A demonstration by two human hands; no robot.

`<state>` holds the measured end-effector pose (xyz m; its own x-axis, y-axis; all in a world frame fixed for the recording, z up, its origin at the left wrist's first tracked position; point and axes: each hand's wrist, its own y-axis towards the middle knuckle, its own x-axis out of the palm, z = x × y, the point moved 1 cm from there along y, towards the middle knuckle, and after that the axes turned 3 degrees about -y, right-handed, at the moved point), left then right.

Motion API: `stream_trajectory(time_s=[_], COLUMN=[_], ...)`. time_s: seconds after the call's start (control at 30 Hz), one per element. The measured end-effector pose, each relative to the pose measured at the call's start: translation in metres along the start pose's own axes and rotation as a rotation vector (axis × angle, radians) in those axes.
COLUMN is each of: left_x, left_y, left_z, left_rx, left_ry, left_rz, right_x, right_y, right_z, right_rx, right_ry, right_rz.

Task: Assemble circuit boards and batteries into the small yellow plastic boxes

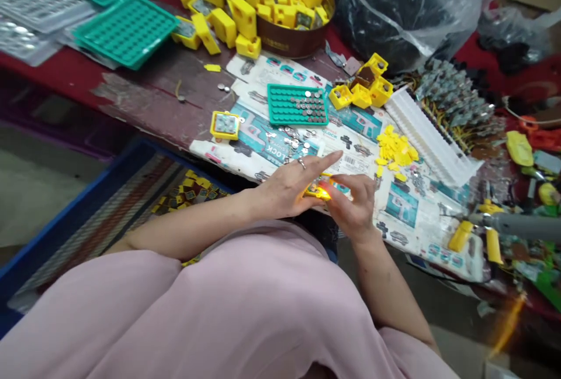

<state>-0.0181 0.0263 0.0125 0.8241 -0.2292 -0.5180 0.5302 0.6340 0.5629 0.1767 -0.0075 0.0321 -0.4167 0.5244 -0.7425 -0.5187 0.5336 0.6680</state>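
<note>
Both my hands meet at the near edge of the table over a small yellow plastic part point(318, 190) that glows orange between them. My left hand point(293, 185) lies over it with the forefinger stretched out and a ring on one finger. My right hand point(354, 203) pinches the same part from the right, fingers curled. Just beyond them lie loose silver button cells point(294, 136) and a green cell tray point(297, 104) half filled with cells. A lone yellow box point(225, 124) sits to the left.
A round tin point(294, 40) heaped with yellow boxes stands at the back. Green trays point(127, 31) lie back left, small yellow chips point(395, 151) and a white rack point(427, 139) to the right. A grey tool point(511, 224) lies far right. A blue crate point(87, 203) stands below the table.
</note>
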Motion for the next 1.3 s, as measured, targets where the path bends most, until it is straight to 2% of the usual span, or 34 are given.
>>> stream_trajectory(time_s=[0.1,0.2,0.33,0.4,0.47,0.57,0.63,0.7,0.77,0.83,0.9,1.0,1.1,1.2,1.3], left_x=[0.005,0.013,0.013,-0.005,-0.035,-0.088,-0.113,-0.125,-0.127,-0.124,-0.121,-0.115,-0.107,-0.097,-0.087], left_y=[0.005,0.015,0.021,0.017,0.008,-0.013,-0.026,-0.036,-0.04,-0.038,-0.032,-0.02,-0.011,-0.006,-0.004], left_z=[-0.01,-0.017,-0.016,-0.014,-0.017,-0.029,-0.038,-0.045,-0.046,-0.043,-0.036,-0.026,-0.021,-0.019,-0.019], left_rx=[-0.06,-0.139,-0.113,-0.093,-0.137,-0.351,-0.502,-0.613,-0.664,-0.645,-0.618,-0.704,-0.856,-0.945,-0.993], left_ry=[0.211,0.368,0.458,0.474,0.476,0.465,0.453,0.439,0.394,0.267,-0.018,-0.725,-1.337,-1.601,-1.652], left_rz=[-0.033,-0.133,-0.183,-0.141,-0.059,0.037,0.068,0.07,0.11,0.213,0.368,0.517,0.521,0.543,0.55], right_x=[0.004,0.008,0.006,0.001,-0.004,-0.006,0.004,0.022,0.046,0.072,0.092,0.108,0.114,0.115,0.115], right_y=[-0.001,-0.003,-0.006,-0.005,0.0,0.017,0.034,0.054,0.077,0.099,0.119,0.14,0.15,0.151,0.149], right_z=[0.002,0.005,0.01,0.014,0.021,0.036,0.048,0.061,0.069,0.073,0.071,0.065,0.063,0.065,0.066], right_rx=[0.052,0.104,0.151,0.16,0.173,0.207,0.238,0.263,0.268,0.3,0.336,0.394,0.438,0.437,0.435], right_ry=[-0.038,-0.041,0.015,0.076,0.11,0.111,0.119,0.146,0.164,0.144,0.116,0.062,0.022,0.033,0.078], right_rz=[-0.086,-0.157,-0.27,-0.292,-0.24,-0.117,-0.061,-0.059,-0.177,-0.354,-0.477,-0.603,-0.684,-0.697,-0.656])
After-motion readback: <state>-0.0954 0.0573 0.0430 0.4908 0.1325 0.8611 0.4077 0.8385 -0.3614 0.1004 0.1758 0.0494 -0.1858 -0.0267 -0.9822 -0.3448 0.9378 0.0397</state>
